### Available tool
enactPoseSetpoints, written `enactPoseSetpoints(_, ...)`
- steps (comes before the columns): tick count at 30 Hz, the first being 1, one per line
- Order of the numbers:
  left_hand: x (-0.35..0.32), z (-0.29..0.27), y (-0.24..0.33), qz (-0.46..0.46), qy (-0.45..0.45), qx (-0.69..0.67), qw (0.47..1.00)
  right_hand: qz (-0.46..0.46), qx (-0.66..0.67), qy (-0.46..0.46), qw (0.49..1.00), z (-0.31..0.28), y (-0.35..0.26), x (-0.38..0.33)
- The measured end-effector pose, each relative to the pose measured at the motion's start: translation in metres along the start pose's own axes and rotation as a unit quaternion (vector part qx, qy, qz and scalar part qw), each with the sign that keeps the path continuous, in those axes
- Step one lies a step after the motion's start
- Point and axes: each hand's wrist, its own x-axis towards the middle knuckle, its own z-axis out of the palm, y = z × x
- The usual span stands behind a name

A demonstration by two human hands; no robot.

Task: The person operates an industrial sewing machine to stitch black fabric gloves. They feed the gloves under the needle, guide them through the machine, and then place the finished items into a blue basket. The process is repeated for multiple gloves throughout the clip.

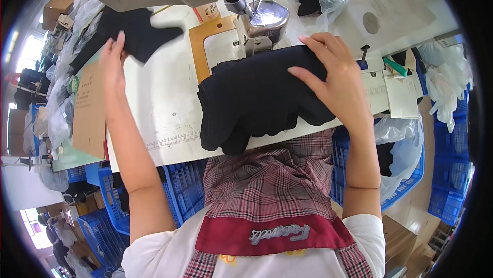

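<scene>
A stack of black cloth point(257, 98), folded along its far edge, lies on the table before the sewing machine point(257, 21) and hangs over the front edge. My right hand point(336, 70) rests on its right end, thumb and fingers spread, gripping nothing that I can see. At the far left, my left hand point(115, 57) is at a separate black cloth piece point(146, 31), its fingers closed at the near edge and somewhat blurred. The right end of that piece is smeared by motion. What lies under my left fingers is partly hidden.
A tan frame-shaped plate point(197, 47) lies left of the needle area. Brown cardboard point(88, 111) and plastic bags point(59, 108) line the left side. Blue crates point(186, 188) stand below the table. A green-handled tool point(394, 66) lies at the right.
</scene>
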Motion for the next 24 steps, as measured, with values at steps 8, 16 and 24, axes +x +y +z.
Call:
enactPoseSetpoints(8, -0.007, -0.031, -0.135, 0.104, 0.064, 0.475, 0.871, 0.04, -0.056, 0.002, 0.998, 0.001, 0.0, 0.002)
enactPoseSetpoints(16, -0.124, 0.109, 0.065, 0.325, -0.157, 0.249, 0.899, 0.169, 0.38, -0.005, 0.909, -0.014, -0.02, 0.017)
enactPoseSetpoints(24, -0.135, 0.157, 0.083, 0.031, -0.31, 0.1, 0.945, 0.043, 0.277, 0.039, 0.959, -0.007, -0.023, 0.038)
